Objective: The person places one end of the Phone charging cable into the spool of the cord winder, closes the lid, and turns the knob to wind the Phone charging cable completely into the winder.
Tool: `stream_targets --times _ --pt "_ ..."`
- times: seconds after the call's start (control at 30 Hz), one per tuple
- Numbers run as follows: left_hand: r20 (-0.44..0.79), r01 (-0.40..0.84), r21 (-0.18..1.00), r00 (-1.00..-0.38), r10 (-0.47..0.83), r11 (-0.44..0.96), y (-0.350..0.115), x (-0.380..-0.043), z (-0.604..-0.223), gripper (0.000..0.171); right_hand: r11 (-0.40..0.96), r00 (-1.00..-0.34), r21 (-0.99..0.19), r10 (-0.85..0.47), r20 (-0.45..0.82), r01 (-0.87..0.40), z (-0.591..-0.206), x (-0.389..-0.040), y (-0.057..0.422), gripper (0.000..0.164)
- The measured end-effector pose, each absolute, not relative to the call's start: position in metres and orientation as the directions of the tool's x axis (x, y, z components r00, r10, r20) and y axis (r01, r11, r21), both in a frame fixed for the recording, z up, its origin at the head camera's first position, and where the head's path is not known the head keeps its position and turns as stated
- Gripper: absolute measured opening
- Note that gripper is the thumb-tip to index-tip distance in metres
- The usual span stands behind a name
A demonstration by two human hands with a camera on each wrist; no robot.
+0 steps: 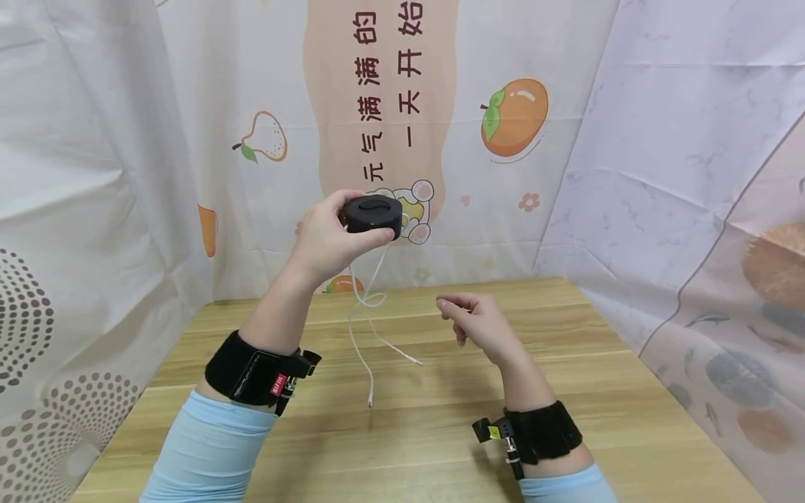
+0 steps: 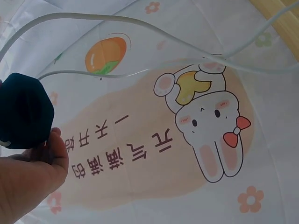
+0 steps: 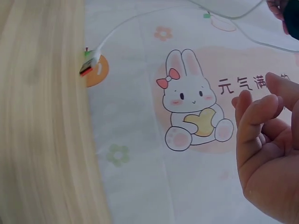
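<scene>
Fingers of the left hand (image 1: 321, 241) are gripping a black faceted block (image 1: 374, 213) above the desk (image 1: 560, 328), white cable (image 2: 70, 16) dangling beneath; the right hand (image 1: 481, 325) is hovering relaxed and empty. Tugging 1 end could be tangling the crossed cable.

Hands: two showed, the left hand (image 1: 327, 230) at centre, the right hand (image 1: 481, 325) right of centre.
Black block (image 1: 374, 215): there was one, at centre.
White cord ends (image 1: 370, 398): two showed, below centre.
Black wrist straps (image 1: 242, 367): there were two, lower left and lower right.
Light-blue sleeves (image 1: 201, 447): two showed, beneath those.
Wooden table (image 1: 434, 461): there was one.
</scene>
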State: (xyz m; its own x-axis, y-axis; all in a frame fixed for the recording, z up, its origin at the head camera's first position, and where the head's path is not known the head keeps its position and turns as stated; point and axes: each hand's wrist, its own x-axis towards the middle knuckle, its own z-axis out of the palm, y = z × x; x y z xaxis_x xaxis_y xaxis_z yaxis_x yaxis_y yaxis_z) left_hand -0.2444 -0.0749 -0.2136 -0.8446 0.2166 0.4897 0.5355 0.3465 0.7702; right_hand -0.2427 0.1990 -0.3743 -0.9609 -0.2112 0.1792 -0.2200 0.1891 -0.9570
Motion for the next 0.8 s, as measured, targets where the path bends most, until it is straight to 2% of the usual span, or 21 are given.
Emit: stream_targets --times 0.3,0.67,0.8 --pt "0.406 0.458 0.767 -0.889 0.213 0.450 -0.076 -0.247 -0.213 0.071 0.175 -0.959 -0.953 -0.187 0.214 -0.247 -0.364 -0.238 0.204 0.041" --pt "0.327 0.415 0.819 -0.905 0.271 0.396 -0.082 -0.250 -0.221 0.057 0.151 -0.946 -0.941 -0.169 0.277 -0.303 -0.356 -0.232 0.209 0.038" --pt "0.289 0.374 0.861 -0.918 0.273 0.346 -0.083 -0.252 -0.225 0.059 0.148 -0.943 -0.938 -0.163 0.289 -0.313 -0.353 -0.231 0.210 0.037"
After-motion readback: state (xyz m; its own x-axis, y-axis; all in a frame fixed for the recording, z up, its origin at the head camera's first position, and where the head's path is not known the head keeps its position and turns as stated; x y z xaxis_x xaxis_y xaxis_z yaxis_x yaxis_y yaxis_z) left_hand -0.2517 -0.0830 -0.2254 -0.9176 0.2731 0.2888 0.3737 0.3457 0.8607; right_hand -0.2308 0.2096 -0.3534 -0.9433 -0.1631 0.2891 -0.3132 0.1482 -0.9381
